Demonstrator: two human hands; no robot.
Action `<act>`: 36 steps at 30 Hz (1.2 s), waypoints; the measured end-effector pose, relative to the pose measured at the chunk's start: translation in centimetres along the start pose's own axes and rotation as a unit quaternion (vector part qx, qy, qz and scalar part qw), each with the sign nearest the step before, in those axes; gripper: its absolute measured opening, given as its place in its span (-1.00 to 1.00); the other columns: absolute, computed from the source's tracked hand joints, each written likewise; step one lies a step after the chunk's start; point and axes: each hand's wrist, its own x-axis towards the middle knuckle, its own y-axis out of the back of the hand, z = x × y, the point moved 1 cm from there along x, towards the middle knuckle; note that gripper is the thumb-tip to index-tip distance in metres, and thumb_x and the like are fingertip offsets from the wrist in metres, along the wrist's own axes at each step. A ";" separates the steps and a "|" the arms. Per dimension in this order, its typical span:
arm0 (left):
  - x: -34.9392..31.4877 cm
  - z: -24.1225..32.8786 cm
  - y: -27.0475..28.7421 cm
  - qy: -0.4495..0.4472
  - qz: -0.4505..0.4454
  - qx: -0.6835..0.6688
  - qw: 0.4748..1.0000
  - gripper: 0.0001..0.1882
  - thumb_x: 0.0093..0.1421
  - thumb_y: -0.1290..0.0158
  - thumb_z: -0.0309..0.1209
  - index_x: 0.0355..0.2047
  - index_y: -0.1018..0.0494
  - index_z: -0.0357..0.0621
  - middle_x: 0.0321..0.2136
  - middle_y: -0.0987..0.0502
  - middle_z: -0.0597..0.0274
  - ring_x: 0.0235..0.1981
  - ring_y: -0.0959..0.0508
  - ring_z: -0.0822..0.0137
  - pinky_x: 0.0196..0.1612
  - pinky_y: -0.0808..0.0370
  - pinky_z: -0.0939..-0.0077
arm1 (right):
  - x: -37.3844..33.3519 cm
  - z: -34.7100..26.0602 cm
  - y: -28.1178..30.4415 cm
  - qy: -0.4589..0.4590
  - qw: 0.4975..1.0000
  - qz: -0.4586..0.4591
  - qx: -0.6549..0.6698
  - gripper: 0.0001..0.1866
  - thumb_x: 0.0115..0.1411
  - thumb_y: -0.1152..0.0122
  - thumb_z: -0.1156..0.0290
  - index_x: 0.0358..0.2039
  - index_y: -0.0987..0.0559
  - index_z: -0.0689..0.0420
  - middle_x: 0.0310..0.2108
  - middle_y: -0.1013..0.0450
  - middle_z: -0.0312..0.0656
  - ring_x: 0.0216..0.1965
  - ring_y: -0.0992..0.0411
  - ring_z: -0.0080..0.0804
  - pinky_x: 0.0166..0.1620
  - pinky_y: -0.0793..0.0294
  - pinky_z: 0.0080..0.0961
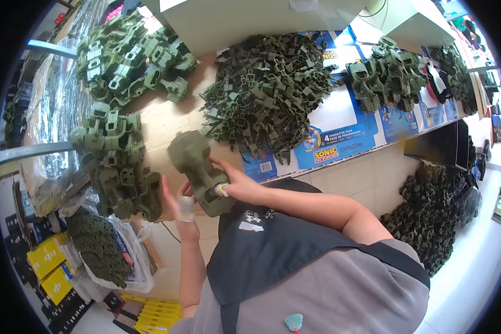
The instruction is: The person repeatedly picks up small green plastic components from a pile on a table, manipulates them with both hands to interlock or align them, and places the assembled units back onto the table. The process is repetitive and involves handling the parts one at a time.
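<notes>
An olive-green molded plastic toy vehicle body [197, 161] is held tilted in front of my apron, over the near edge of the table. My right hand [239, 183] grips its right side, and something whitish is wrapped around a finger. At the part's lower left is my left hand [179, 201], its fingers apart and partly blurred. Whether those fingertips touch the part I cannot tell. Just left of that hand lie similar green vehicle bodies [117, 178], stacked along the table edge.
A big heap of small green plastic parts [267, 89] covers the table's middle. More green bodies are piled at far left [133, 55] and right [384, 78]. Blue printed cardboard [334, 147] lines the table. Below stand a plastic-lined container of green parts [100, 245] and yellow boxes [50, 267].
</notes>
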 end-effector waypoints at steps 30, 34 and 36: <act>3.8 -3.1 -1.5 0.080 -0.217 -0.206 0.951 -0.33 0.12 0.12 0.11 -0.03 -0.28 -0.27 -0.18 -0.43 -0.09 -0.38 -0.56 0.15 -0.38 -0.57 0.32 | -2.8 11.8 17.3 0.000 0.697 0.552 -0.458 -0.75 -0.11 -0.30 0.37 -0.42 -0.45 0.12 -0.33 -0.34 -0.08 -0.13 -0.23 -0.03 -0.09 -0.20 -0.27; 4.8 -2.5 -1.2 0.251 -0.271 -0.278 0.887 -0.40 0.12 0.06 -0.05 -0.06 -0.29 -0.38 -0.33 -0.49 -0.14 -0.39 -0.57 0.08 -0.39 -0.59 0.26 | -3.6 12.3 19.8 0.153 0.760 0.523 -0.353 -0.79 -0.08 -0.26 0.42 -0.41 -0.44 0.13 -0.49 -0.38 -0.07 -0.33 -0.36 -0.16 -0.25 -0.31 -0.29; 4.3 -2.0 -2.0 0.260 -0.268 -0.270 0.887 -0.43 0.14 0.08 -0.08 -0.05 -0.28 -0.37 -0.29 -0.49 -0.10 -0.36 -0.57 0.09 -0.37 -0.59 0.24 | -5.5 8.5 18.3 0.089 0.805 0.514 -0.283 -0.80 -0.05 -0.23 0.48 -0.40 -0.41 0.20 -0.54 -0.40 -0.12 -0.47 -0.38 -0.29 -0.38 -0.34 -0.39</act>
